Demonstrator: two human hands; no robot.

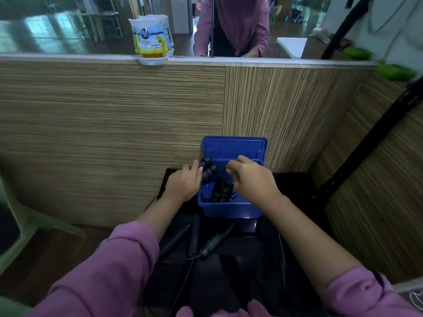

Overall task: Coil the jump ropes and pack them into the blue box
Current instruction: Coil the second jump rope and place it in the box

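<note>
Sleeves of pink cloth frame the bottom of my view, and from them my two bare forearms reach toward twelve o'clock. Far off at ten o'clock a white-and-yellow refill pouch [150, 35] stands in a white holder [153, 60] on the ledge of the wood-grain partition [109, 106]; I can read "ROOM" on its label, but the round blue brand badge above that word is too blurred to make out. My left hand [183, 183] sits at about eleven o'clock from the middle of the dark surface [295, 186], its fingers curled around a pair of black jump-rope handles [207, 171], which it holds just over the left rim of the blue box [229, 209]. That box stands at twelve o'clock against the partition, its lid [234, 147] tipped up behind it, and inside lies a coiled jump rope [223, 189] in black, resting against the box floor near its right half. My right hand [250, 179] hovers over the right side of the box, thumb and forefinger pinched together on a thin black cord that I can barely see; the other fingers are bent loosely. Nearer to me, at six o'clock, three more handles lie on the dark surface: two black ones [183, 239] side by side and a dark green one [215, 241] angled toward the box, with a thin cord trailing down from them.
</note>
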